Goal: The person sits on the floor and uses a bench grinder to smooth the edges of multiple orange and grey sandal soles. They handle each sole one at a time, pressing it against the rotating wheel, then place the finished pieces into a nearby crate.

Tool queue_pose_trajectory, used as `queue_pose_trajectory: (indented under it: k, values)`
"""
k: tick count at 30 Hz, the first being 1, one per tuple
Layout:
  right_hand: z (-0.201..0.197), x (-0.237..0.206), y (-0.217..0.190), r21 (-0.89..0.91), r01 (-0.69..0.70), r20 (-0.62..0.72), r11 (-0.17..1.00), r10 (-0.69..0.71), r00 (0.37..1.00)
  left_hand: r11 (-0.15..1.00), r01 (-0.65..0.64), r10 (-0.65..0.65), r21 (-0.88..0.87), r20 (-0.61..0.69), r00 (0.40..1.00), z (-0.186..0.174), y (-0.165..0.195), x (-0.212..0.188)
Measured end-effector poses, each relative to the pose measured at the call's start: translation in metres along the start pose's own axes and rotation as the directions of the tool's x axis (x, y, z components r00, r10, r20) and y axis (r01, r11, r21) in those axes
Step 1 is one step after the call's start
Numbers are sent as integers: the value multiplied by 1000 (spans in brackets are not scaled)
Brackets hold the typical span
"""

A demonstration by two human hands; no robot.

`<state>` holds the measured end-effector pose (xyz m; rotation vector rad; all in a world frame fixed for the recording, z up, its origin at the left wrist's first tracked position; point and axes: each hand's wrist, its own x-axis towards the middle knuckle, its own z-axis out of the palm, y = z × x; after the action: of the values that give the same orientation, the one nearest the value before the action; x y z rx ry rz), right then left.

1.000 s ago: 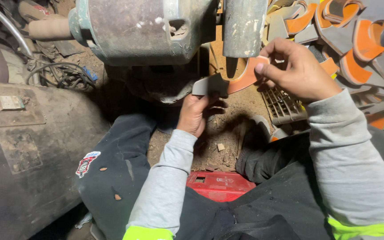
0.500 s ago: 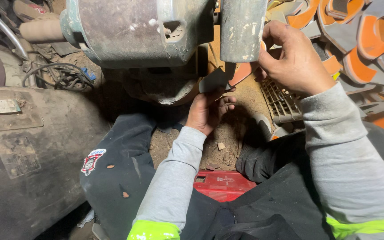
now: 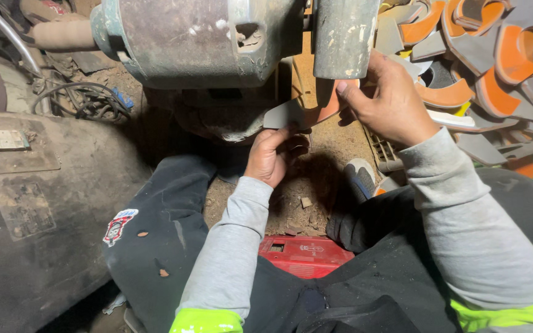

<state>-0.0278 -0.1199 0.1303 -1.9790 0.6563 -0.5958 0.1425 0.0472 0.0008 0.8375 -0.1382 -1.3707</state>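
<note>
Since half a second ago, both hands have been shifted only slightly along the curved sole piece (image 3: 306,111) — grey on one face, orange on the other — which is held just under the dusty grinding wheel (image 3: 343,37). Its grey end is pinched by the left hand (image 3: 272,157), fingers curled. Its orange end is gripped by the right hand (image 3: 390,102), beside a pile of similar soles (image 3: 495,55).

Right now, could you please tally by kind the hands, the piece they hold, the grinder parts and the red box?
Person's hands: 2 (left hand, right hand)
Grey and orange curved piece, held by both hands: 1
Grinder motor housing: 1
Grinding wheel: 1
Red box: 1
Total: 6
</note>
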Motion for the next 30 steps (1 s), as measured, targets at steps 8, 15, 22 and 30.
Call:
queue_pose_trajectory:
  k: [8, 15, 22, 30]
  values:
    - [24, -17, 2, 68, -176, -16, 982, 178, 984, 1000, 16, -15, 15, -19, 1000, -9, 12, -14]
    - [11, -24, 5, 93, -343, 318, 935, 299, 900, 963, -93, 126, 251, -116, 985, 2, 36, -32]
    - [-5, -18, 14, 212, -368, 312, 905, 294, 903, 795, -352, 364, 494, 75, 928, 28, 40, -37]
    - [-21, -6, 5, 241, -311, 206, 919, 265, 942, 999, -40, 39, -17, -42, 998, 35, 4, -18]
